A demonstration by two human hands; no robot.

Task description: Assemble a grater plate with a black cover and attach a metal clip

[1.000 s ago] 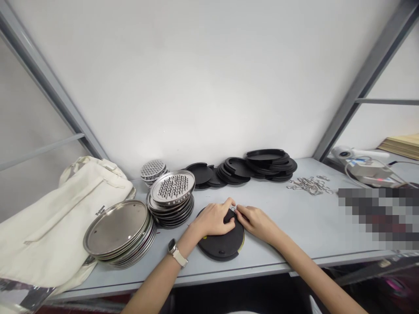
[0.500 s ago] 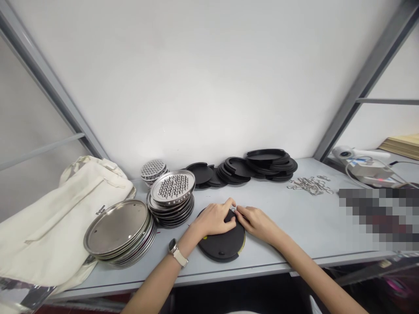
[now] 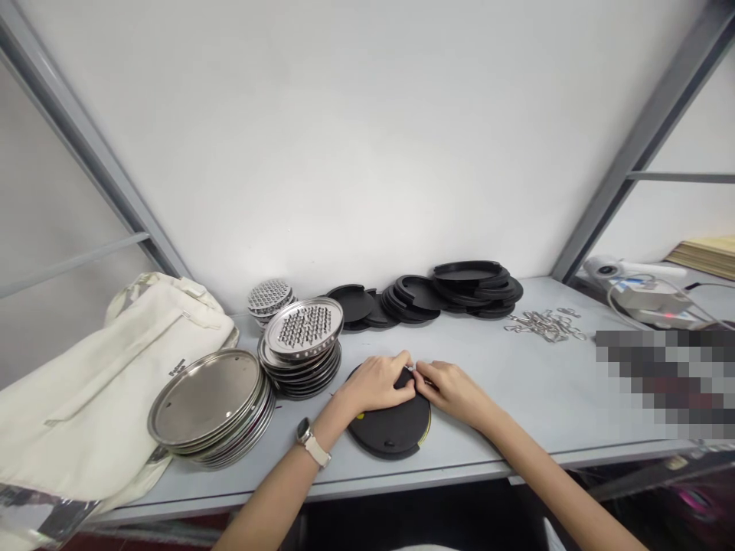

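A black round cover [image 3: 382, 428] with a yellow-edged disc in it lies flat near the table's front edge. My left hand [image 3: 379, 383], with a watch on the wrist, rests over its far side, thumb on top and fingers curled at the rim. Against the same rim, my right hand [image 3: 442, 389] is closed in a pinch. A bit of a small metal clip [image 3: 411, 368] shows between the fingertips of both hands; most of it is hidden. Several like metal clips [image 3: 545, 325] lie in a loose pile to the right.
Round metal graters [image 3: 304, 329] are stacked left of my hands, beside a pile of metal discs [image 3: 207, 398]. More black covers [image 3: 419, 297] lie along the wall. A cream bag [image 3: 115, 375] covers the left end, and a white device with cables [image 3: 648, 295] stands right.
The fingers of my right hand have closed in slightly at the cover's rim, and less of the metal clip shows. My left hand stays nearly still on the cover.
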